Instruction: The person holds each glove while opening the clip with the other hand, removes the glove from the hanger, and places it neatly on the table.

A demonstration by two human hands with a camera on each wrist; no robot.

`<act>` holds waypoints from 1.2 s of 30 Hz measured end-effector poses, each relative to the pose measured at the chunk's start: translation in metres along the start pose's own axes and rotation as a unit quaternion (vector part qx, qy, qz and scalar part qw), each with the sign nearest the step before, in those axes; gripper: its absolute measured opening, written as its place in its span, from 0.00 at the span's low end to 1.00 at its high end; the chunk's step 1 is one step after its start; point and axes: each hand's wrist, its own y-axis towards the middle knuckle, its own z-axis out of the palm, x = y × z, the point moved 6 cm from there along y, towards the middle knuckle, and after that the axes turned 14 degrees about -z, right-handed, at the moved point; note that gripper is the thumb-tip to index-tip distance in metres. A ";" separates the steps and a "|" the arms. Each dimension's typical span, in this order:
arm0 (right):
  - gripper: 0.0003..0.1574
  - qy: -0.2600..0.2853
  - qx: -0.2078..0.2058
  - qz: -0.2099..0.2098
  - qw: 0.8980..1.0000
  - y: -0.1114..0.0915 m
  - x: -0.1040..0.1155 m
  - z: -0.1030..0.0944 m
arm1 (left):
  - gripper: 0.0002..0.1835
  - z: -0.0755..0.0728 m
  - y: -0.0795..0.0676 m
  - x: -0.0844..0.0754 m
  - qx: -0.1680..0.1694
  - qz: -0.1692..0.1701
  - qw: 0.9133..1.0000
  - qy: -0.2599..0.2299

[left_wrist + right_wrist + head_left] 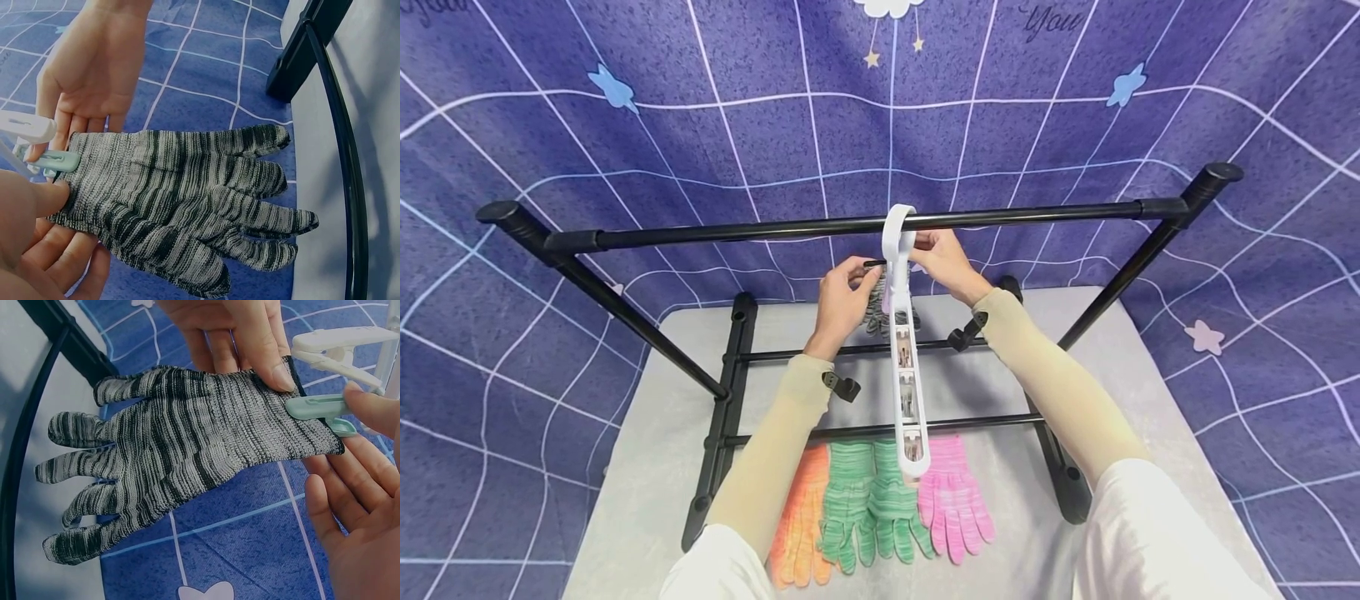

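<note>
A grey-and-black striped knit glove (pixel 181 194) hangs with its fingers down behind the rack's top bar. My left hand (pixel 841 307) pinches its cuff between thumb and fingers, seen closely in the right wrist view. A mint-green clip (pixel 317 407) bites the cuff's edge. My right hand (pixel 949 265) pinches the tail of that clip, thumb on top and fingers beneath. The clip belongs to a white clip hanger (pixel 892 242), hooked over the black top bar (pixel 737 232). Beside the green clip, a white clip (pixel 340 339) shows above the cuff.
The black rack's side posts (pixel 647 312) lean on both sides, with lower crossbars (pixel 842 433) beneath. An orange glove (pixel 805 517), green gloves (pixel 850 492) and a pink glove (pixel 953 500) lie on the grey surface (pixel 647 450). A blue patterned cloth (pixel 775 142) hangs behind.
</note>
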 end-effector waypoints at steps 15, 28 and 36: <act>0.19 0.007 -0.005 -0.028 1.000 -0.001 0.006 0.000 | 0.13 0.000 -0.001 0.001 -0.008 -0.023 1.000 0.002; 0.16 0.014 -0.016 -0.027 0.999 -0.001 0.004 -0.002 | 0.14 0.001 -0.006 0.004 -0.001 -0.044 0.999 0.013; 0.15 0.013 -0.017 -0.032 0.999 -0.001 0.005 -0.002 | 0.13 0.002 -0.011 0.007 0.000 -0.035 0.999 0.010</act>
